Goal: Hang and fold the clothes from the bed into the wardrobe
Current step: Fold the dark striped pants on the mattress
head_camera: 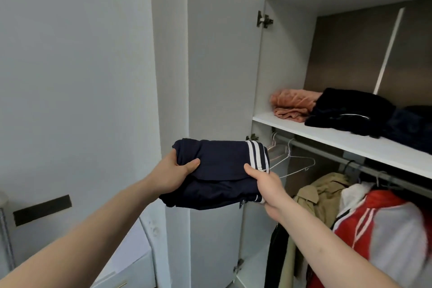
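Observation:
A folded navy garment with white stripes point(219, 170) is held up in front of the open wardrobe door. My left hand point(173, 173) grips its left side, thumb on top. My right hand point(264, 184) grips its right side near the striped edge. The white wardrobe shelf point(350, 145) lies up and to the right, carrying a folded orange cloth point(292, 105), a black garment point(350, 112) and a dark blue one point(413, 126). Below the shelf runs the hanging rail point(327, 152).
The open wardrobe door point(222, 65) stands straight ahead, behind the bundle. Empty hangers point(289, 159) hang at the rail's left end. A beige coat point(325, 194) and a red, white and grey jacket point(385, 229) hang further right. A white drawer unit point(131, 264) sits low on the left.

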